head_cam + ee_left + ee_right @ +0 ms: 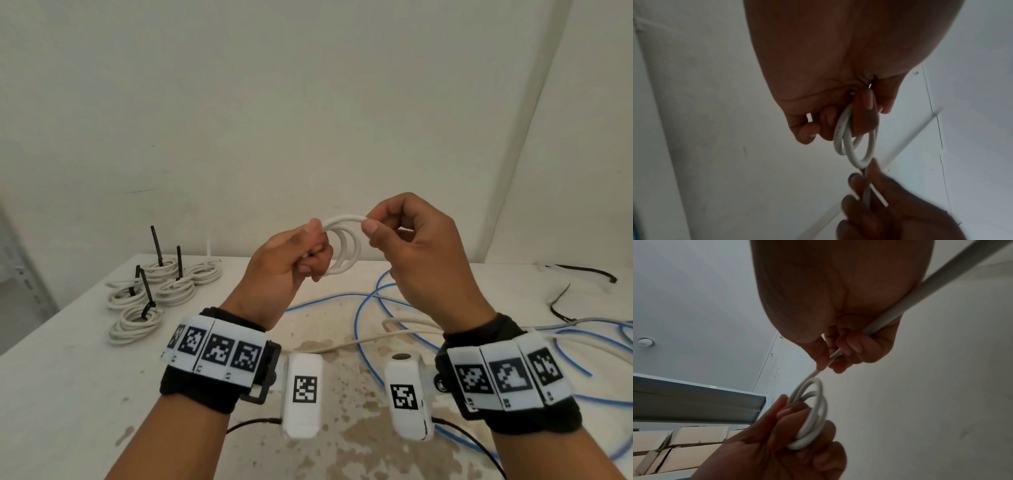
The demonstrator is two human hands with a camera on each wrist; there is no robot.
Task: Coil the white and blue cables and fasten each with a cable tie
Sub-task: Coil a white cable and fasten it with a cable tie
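Head view first: my left hand (291, 260) clamps its fingers on a small coil of white cable (344, 245) above the bench (68, 377), my right hand (411, 246) pinches the strand at the coil's top, loose blue cable (368, 308) lies below, and tied white coils (137, 322) sit at far left. Left wrist view shows curled fingers (865, 113) through the loops (851, 146). Right wrist view shows thumb and fingers (857, 345) closed on the strand (835, 356) just above the coil.
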